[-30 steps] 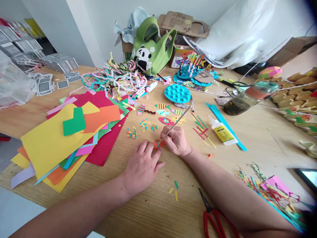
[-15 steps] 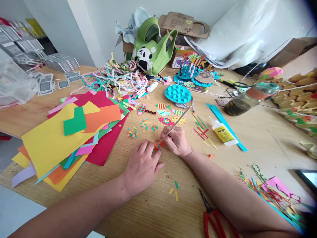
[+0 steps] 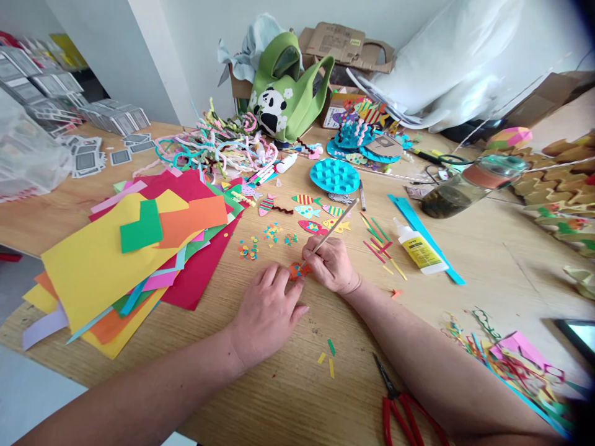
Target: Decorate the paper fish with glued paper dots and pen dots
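In the head view an orange paper fish (image 3: 294,271) with small blue pieces on it lies on the table between my hands. My left hand (image 3: 272,303) rests flat beside it, fingers outstretched, the fingertips touching its edge. Pinched in my right hand (image 3: 332,263) is a thin wooden stick (image 3: 337,224), slanting up to the right, its lower tip at the fish. Just beyond lie small paper bits (image 3: 271,233) and several decorated paper fish (image 3: 307,211). Thin paper strips (image 3: 382,241) and a glue bottle (image 3: 422,248) are to the right of my right hand.
Coloured paper sheets (image 3: 106,260) are piled at left. Red-handled scissors (image 3: 395,396) lie by my right forearm. Farther back are pipe cleaners (image 3: 218,145), a blue oval piece (image 3: 334,176) and a green panda bag (image 3: 288,99). A glass jar (image 3: 465,189) stands at right, near paper scraps (image 3: 520,365).
Almost nothing differs. Both hands, the stick and the orange fish stay in about the same place; the whole view has shifted very slightly.
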Demonstrator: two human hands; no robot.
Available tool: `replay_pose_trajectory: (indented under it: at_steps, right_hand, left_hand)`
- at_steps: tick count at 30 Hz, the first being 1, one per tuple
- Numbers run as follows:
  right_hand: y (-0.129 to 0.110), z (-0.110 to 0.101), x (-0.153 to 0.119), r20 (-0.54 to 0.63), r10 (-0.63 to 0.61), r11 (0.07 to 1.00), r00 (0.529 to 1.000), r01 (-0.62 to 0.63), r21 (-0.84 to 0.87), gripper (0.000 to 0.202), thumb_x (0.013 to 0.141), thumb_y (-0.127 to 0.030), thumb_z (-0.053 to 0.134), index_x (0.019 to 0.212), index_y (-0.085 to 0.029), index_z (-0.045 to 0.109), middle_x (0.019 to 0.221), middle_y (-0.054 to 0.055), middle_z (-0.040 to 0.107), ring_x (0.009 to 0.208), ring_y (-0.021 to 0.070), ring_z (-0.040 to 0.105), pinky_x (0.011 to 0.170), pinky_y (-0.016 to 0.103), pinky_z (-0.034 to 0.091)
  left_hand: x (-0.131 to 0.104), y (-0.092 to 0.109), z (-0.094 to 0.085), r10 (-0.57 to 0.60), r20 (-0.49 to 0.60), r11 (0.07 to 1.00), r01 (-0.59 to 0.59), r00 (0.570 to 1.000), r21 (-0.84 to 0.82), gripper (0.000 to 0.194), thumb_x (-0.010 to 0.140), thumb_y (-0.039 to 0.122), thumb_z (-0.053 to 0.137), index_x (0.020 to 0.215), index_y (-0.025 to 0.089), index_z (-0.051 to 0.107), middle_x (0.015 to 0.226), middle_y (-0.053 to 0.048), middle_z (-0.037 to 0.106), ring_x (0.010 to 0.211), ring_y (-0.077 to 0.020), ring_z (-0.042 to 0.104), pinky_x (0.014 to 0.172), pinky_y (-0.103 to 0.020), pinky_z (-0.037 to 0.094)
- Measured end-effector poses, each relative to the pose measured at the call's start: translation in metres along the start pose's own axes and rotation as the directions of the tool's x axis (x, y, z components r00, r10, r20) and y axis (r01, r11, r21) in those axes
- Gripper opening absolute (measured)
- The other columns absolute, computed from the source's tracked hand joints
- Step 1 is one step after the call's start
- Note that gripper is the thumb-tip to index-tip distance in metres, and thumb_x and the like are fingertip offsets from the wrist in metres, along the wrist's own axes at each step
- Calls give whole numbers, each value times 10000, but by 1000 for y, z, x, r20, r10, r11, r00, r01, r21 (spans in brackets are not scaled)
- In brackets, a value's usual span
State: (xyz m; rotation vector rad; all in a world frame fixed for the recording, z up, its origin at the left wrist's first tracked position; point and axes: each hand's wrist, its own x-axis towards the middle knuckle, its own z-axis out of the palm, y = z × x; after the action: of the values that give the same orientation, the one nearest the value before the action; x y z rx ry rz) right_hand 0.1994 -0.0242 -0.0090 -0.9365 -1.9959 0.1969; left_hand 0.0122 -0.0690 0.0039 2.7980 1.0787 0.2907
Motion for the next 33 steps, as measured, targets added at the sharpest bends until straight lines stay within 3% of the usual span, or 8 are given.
replay_pose_trajectory:
  at_steps: [33]
  right_hand:
    - [1,1,-2,28,65,992,998,-62,-107,210,849,-159,425,653,-214,478,546,-3,546,483,124,480,522,254,374]
  left_hand:
    - [0,-1,2,5,-14,1000,-5,1000,7,393,904,364,604,1245,171,567,1129,-123,541,1122,-302,474,950,-479,451]
